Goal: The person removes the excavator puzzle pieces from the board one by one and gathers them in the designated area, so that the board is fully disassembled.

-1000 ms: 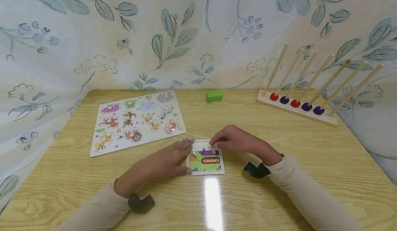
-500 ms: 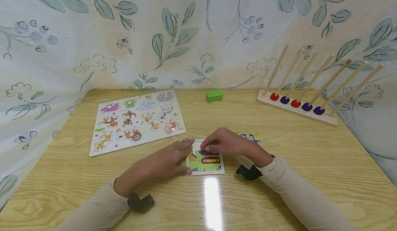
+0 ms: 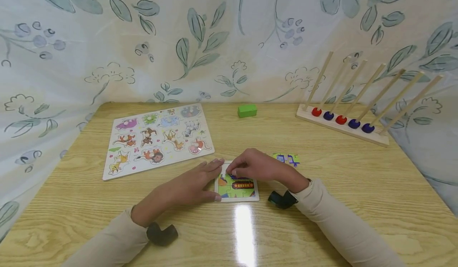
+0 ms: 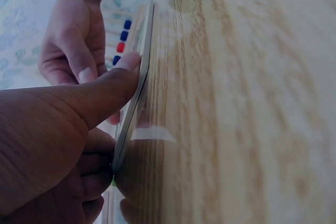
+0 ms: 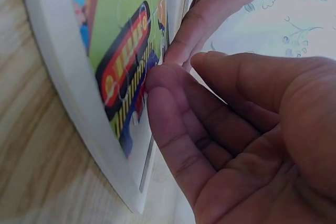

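Note:
A small jigsaw board with a white frame (image 3: 239, 199) and a colourful vehicle picture lies on the table. My left hand (image 3: 186, 188) rests along its left side, with the fingertips at the far corner and the thumb at the near one. In the left wrist view that thumb touches the board's edge (image 4: 149, 38). My right hand (image 3: 255, 166) reaches over the board's upper part, its bent fingertips touching the puzzle. From the right wrist, the fingers (image 5: 170, 124) meet the picture near a blue section. Any piece beneath them is hidden. Loose puzzle pieces (image 3: 280, 158) lie just beyond the right wrist.
At the back left is a large animal peg puzzle (image 3: 179, 155). A green block (image 3: 247, 111) sits at the back. On the right stands a wooden rack (image 3: 358, 133) with upright rods and red and blue beads. Patterned cloth (image 3: 229, 40) hangs behind the table.
My right hand has moved left across the top of the puzzle board, uncovering the loose pieces to its right. My left hand has stayed in place.

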Motion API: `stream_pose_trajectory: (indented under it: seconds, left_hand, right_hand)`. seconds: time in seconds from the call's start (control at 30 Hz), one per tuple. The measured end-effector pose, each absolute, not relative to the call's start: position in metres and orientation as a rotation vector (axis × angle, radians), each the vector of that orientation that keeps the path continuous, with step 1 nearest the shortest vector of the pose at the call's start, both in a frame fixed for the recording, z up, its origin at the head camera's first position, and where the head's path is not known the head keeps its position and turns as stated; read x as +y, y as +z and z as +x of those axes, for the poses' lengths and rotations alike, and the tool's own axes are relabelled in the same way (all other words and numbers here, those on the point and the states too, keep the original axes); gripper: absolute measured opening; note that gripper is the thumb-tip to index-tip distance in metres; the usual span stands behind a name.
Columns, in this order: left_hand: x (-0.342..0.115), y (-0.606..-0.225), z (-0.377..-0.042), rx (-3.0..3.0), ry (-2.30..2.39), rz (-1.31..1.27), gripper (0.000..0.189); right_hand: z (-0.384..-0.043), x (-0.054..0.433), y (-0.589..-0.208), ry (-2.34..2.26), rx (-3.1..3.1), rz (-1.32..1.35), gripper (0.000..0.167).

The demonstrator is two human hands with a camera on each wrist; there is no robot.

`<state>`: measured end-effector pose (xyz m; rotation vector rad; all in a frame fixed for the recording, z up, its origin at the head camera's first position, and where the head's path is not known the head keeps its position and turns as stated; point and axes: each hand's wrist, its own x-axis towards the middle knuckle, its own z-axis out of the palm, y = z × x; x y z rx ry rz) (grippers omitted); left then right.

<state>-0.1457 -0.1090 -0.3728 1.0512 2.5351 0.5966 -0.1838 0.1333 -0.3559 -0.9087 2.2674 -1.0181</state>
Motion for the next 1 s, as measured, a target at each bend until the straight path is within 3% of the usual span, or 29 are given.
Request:
stream_pose_trajectory:
  seconds: [1.0]
  left_hand:
    - [-0.1067, -0.3704, -0.1445, 2.539, 0.642, 0.990, 0.088]
  right_hand:
    - [-0.1806, 0.1298, -0.3603, -1.089, 2.249, -1.001, 0.021]
